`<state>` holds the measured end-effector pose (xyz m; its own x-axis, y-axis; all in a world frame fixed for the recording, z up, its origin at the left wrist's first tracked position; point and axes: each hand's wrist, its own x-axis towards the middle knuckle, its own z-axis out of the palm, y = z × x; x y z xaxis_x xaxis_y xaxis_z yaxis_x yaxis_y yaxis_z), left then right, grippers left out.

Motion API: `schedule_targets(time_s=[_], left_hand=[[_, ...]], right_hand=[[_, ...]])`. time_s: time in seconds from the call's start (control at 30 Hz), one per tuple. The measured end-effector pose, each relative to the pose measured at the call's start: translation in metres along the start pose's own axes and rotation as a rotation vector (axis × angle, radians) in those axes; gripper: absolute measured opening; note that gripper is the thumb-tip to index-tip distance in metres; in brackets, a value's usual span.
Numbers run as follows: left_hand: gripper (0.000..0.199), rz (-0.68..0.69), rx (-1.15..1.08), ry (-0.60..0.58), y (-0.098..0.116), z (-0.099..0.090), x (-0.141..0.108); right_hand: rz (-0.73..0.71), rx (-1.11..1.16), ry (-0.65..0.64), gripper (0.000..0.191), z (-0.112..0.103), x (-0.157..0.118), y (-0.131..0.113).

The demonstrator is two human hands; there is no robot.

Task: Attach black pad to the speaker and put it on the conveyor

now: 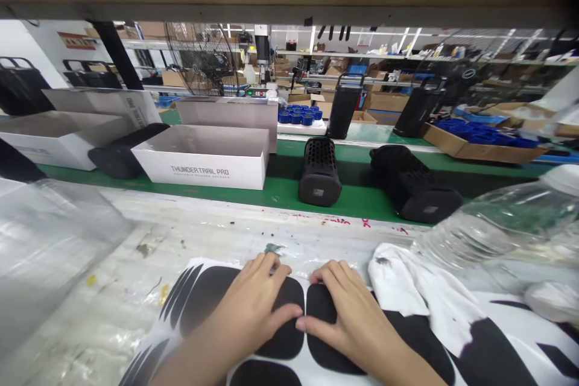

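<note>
A white sheet (304, 275) with rounded black shapes lies at the front centre of the bench. My left hand (256, 298) rests on one black shape (212, 289), its thumb pointing right and its fingers curved over the upper edge. Beside it, my right hand (346, 307) lies over the neighbouring black shape (316, 344), fingers curled at its top. The two thumb tips nearly meet near the white gap between the shapes. Neither hand visibly holds an object. Both hands have their thumbs apart from the fingers.
A white cloth (398, 280) and a clear plastic bottle (493, 217) are at the right. Behind, a green belt (280, 193) carries an open white box (208, 163), a black speaker (320, 172) and another speaker (414, 184). Clear plastic (49, 247) covers the left front. A shelf edge hangs overhead.
</note>
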<state>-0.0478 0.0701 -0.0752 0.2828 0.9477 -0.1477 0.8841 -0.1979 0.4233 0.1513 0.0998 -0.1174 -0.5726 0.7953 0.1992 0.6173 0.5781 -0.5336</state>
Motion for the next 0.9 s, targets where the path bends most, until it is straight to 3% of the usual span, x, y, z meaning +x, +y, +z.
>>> schedule_targets(time_s=[0.23, 0.4, 0.5, 0.7, 0.9], left_hand=[[0.027, 0.076, 0.010, 0.091, -0.006, 0.006, 0.003], [0.020, 0.305, 0.053, 0.435, -0.011, 0.011, 0.002], [0.015, 0.360, 0.050, 0.532, -0.008, 0.011, 0.000], [0.014, 0.303, -0.147, 0.497, -0.001, 0.011, -0.001], [0.019, 0.040, -0.407, 0.326, -0.001, 0.009, 0.000]], right_hand=[[-0.042, 0.066, 0.078, 0.029, -0.001, -0.006, 0.002], [-0.092, 0.169, 0.122, 0.012, -0.012, -0.005, -0.003], [-0.133, 0.177, 0.137, 0.016, -0.018, -0.005, -0.007], [-0.202, 0.131, 0.120, 0.029, -0.020, -0.007, -0.008], [-0.188, 0.245, 0.119, 0.029, -0.025, -0.005, -0.007]])
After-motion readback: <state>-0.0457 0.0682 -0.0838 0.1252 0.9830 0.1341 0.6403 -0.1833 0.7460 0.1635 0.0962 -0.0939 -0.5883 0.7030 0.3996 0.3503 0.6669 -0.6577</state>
